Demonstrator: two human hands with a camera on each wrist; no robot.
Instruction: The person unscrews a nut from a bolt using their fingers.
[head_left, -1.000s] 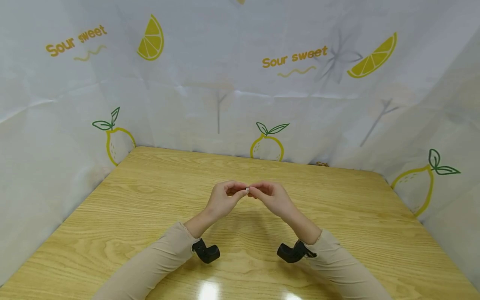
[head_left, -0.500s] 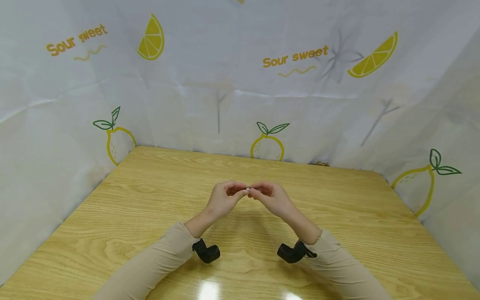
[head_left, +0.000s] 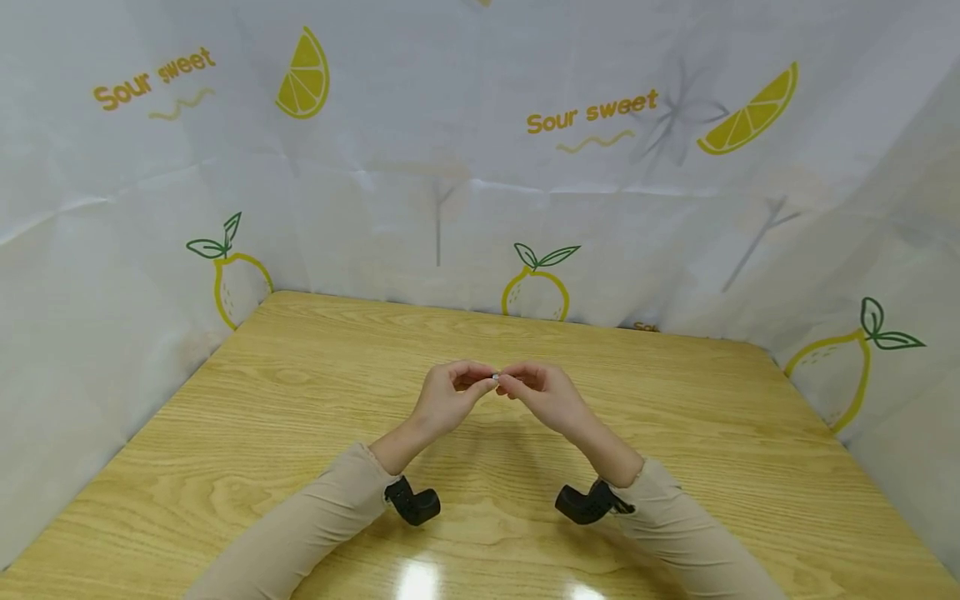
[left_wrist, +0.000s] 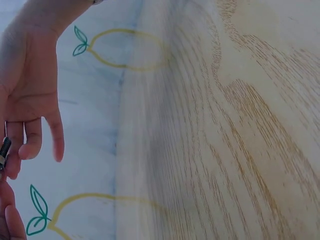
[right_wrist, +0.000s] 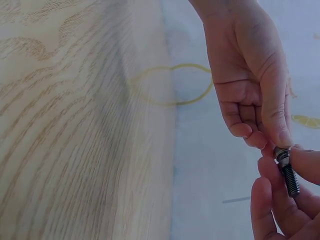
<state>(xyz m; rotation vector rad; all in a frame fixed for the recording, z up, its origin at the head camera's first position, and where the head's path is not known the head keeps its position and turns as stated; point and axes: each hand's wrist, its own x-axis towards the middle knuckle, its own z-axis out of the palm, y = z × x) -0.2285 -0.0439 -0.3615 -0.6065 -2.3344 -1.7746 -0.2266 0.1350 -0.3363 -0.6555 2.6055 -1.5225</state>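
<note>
Both hands meet fingertip to fingertip above the middle of the table. Between them is a small dark metal bolt (right_wrist: 292, 184), its threaded shaft plain to see in the right wrist view. My right hand (head_left: 551, 402) pinches the bolt's wider end with thumb and forefinger. Opposite it, my left hand (head_left: 441, 406) has its thumb and fingers round the metal collar (right_wrist: 283, 158) near that end, the threaded shaft running toward the left palm. Only a bright speck of metal shows in the head view. At the left wrist view's edge the bolt is partly cut off.
A wood-grain table (head_left: 300, 400) lies beneath the hands. White cloth (head_left: 420, 108) printed with lemons hangs behind it and along both sides. Each beige sleeve carries a black wrist mount (head_left: 414, 503).
Both hands stay almost where they were. The glint of metal between the fingertips looks slightly different from frame to frame.
</note>
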